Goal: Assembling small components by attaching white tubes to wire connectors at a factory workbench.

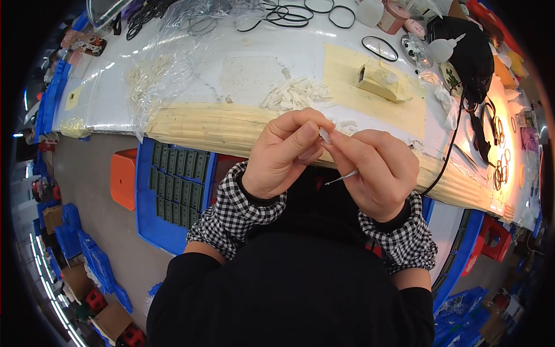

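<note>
Both hands meet just in front of the bench [243,81] edge: the left hand [283,156] is closed, thumb and forefinger pinching a tiny white plastic piece [325,135] at its tip, while the right hand [378,170] is curled shut around a thin metal pin [342,177] that pokes out leftward below the piece. That piece looks very light, stiff and easy to drop, so a fingertip pinch across its sides seems the only sound hold; the pin looks rigid but slender enough to bend. A heap of similar white pieces [295,93] lies on the bench beyond. Fingers cover most of the piece, so its shape is hard to make out.
</note>
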### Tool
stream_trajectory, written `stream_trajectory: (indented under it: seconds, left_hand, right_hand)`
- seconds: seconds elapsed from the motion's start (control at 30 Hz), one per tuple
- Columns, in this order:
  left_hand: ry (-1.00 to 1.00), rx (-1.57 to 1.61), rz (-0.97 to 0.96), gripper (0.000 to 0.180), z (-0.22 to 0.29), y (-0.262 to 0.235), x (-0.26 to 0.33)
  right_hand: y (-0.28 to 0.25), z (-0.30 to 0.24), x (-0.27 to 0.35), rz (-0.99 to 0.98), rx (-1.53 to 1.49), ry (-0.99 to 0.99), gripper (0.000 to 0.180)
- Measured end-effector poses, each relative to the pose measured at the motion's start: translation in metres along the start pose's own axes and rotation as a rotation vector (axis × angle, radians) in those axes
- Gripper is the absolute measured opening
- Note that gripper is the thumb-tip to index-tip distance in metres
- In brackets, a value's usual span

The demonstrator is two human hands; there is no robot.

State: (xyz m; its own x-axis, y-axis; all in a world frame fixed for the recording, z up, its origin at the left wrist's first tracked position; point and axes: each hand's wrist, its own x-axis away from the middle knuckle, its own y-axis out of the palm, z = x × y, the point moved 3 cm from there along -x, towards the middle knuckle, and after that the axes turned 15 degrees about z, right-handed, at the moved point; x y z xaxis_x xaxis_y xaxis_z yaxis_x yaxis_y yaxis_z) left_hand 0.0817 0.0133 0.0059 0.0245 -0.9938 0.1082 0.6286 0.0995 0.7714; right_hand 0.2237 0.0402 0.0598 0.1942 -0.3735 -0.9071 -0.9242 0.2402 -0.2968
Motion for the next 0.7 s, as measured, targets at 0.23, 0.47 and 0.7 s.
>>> stream_trajectory:
  seconds: [0.23, 0.47, 0.7]
  left_hand:
    - [-0.034, -0.014, 0.029, 0.023, 0.0012, 0.0037, 0.0013]
    - [-0.09, -0.012, 0.027, 0.024, -0.0016, 0.0008, 0.0023]
    - [-0.133, -0.037, 0.019, 0.026, -0.0016, 0.0021, 0.0026]
  right_hand:
    - [-0.001, -0.0014, -0.0015, 0.01, -0.013, 0.018, 0.024]
    - [-0.0001, -0.006, -0.0056, 0.011, -0.02, 0.061, 0.02]
    - [-0.0002, -0.0071, -0.0066, 0.001, -0.021, 0.057, 0.02]
